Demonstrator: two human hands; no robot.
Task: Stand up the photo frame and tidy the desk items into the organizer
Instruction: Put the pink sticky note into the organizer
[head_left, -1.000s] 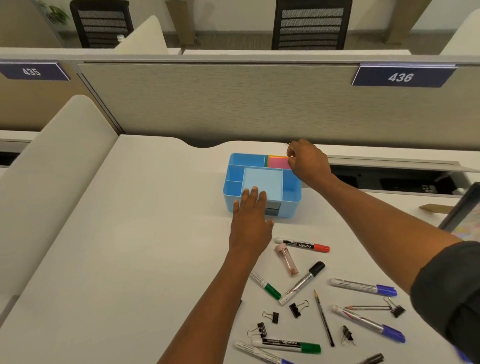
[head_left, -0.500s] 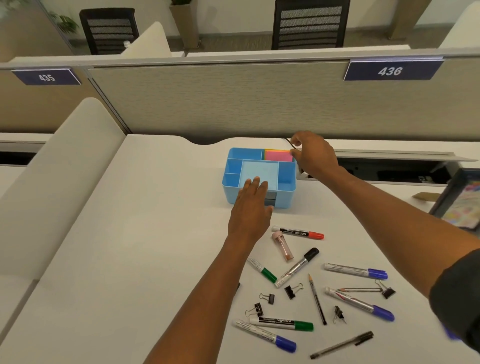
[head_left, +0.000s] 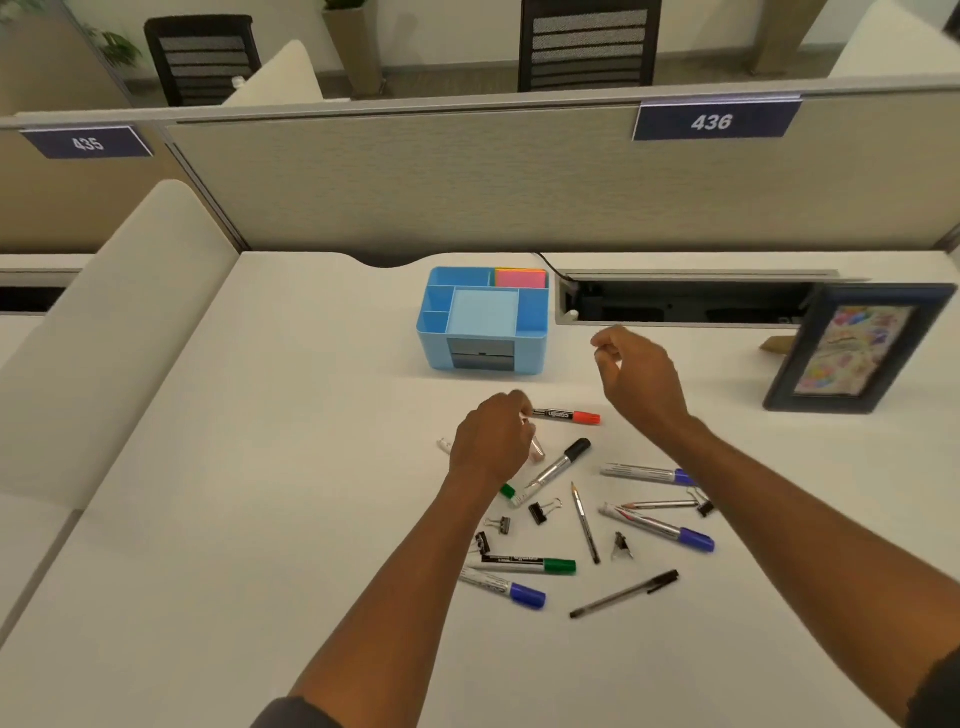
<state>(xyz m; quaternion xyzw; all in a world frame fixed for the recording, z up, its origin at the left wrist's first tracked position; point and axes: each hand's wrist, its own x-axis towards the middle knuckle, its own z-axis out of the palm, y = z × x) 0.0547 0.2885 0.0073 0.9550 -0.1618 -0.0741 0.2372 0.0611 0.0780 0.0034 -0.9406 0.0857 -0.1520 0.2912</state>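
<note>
Now left hand fingers curled at the red marker, right hand loosely open, empty.

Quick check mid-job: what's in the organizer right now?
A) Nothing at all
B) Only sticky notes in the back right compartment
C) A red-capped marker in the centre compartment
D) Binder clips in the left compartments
B: the blue organizer holds only the pink and orange sticky notes in its back right compartment; the red-capped marker lies on the desk by the left hand.
</note>
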